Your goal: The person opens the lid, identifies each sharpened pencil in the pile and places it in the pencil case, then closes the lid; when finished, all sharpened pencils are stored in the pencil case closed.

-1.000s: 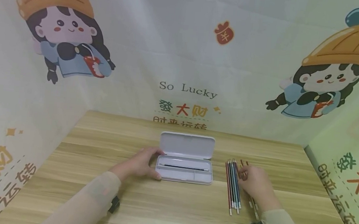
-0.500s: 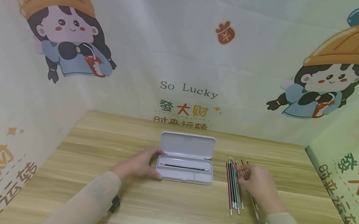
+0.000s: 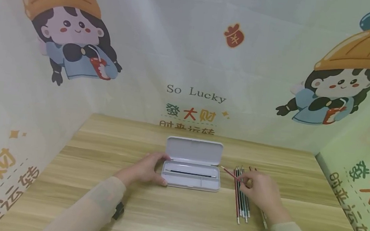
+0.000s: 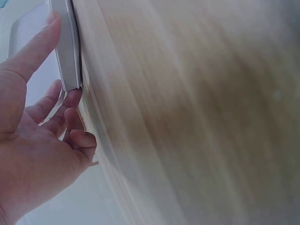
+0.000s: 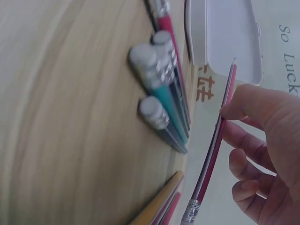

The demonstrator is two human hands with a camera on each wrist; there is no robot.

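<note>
A white pencil case (image 3: 181, 181) stands with its lid raised, one dark pencil (image 3: 192, 174) lying in its long compartment. My left hand (image 3: 145, 168) holds the case's left end, thumb at the front corner and fingers at the back. Between right thumb and fingertips, my right hand (image 3: 261, 189) pinches a red-and-black striped pencil (image 5: 213, 150). That pencil is lifted off the table, its sharpened tip pointing left toward the case and its eraser end low in the right wrist view. Below it lies a bundle of pencils (image 3: 241, 202), red, dark and teal, with white erasers.
More pencils (image 5: 164, 204), partly hidden beneath the right hand in the head view, lie right of the bundle. The wooden table (image 3: 174, 219) meets a printed cloth backdrop (image 3: 144, 51) at the back and both sides.
My right hand has picked the striped pencil from the pile, swung its tip left and moved slightly toward the case. The left hand stays on the case.
</note>
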